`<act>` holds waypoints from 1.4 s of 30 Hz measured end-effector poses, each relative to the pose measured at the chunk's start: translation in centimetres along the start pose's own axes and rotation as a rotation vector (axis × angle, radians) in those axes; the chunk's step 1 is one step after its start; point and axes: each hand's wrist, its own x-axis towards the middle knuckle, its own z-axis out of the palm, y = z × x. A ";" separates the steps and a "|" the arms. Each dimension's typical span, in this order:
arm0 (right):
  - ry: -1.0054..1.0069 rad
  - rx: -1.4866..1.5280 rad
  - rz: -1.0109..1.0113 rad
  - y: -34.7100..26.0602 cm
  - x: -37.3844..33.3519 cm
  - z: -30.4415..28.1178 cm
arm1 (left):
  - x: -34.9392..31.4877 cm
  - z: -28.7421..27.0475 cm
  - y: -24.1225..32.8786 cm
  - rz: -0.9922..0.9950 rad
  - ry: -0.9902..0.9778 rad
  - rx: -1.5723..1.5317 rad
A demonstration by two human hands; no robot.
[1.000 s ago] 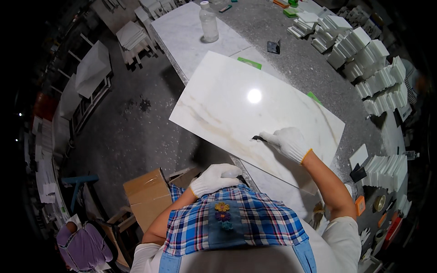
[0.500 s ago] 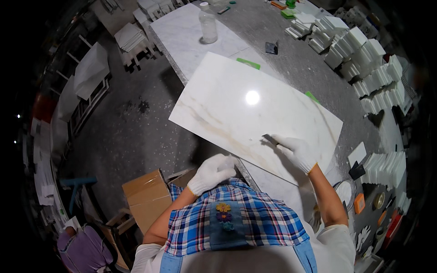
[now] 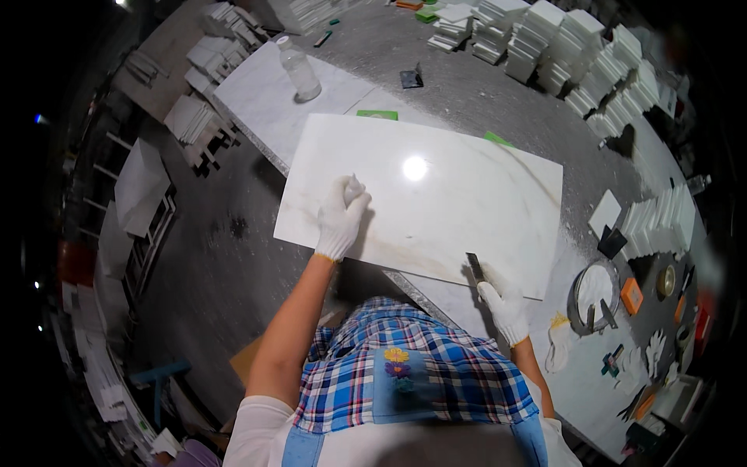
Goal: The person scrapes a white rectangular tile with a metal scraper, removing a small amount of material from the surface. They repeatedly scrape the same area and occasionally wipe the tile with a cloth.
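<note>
A white marble-look slab (image 3: 436,210) with faint tan veins lies in front of me, and a lamp glares off its glossy face. My left hand (image 3: 339,226), in a white knit glove, is on the slab's left part. Its fingers are closed round a small pale wad (image 3: 354,187), mostly hidden by the glove. My right hand (image 3: 506,310), gloved too, is closed on a scraper (image 3: 475,267) with a dark flat blade. The blade points away from me over the slab's near edge, at the right. Green blocks (image 3: 378,115) show at the slab's far edge.
A clear bottle (image 3: 302,76) stands on the pale bench top (image 3: 249,97). Stacked white tiles (image 3: 537,47) line the far right, with more tiles (image 3: 657,224) nearer. A round tub (image 3: 595,294) of white paste, an orange block (image 3: 631,296) and spare gloves (image 3: 655,350) lie right.
My left hand has moved from near my waist up onto the slab's left part. My right hand has drawn back toward the near edge with the scraper. The view has turned.
</note>
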 end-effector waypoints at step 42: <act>0.259 0.104 0.056 2.3 -7.6 1.8 | -16.1 12.1 10.1 -0.413 -1.129 -0.167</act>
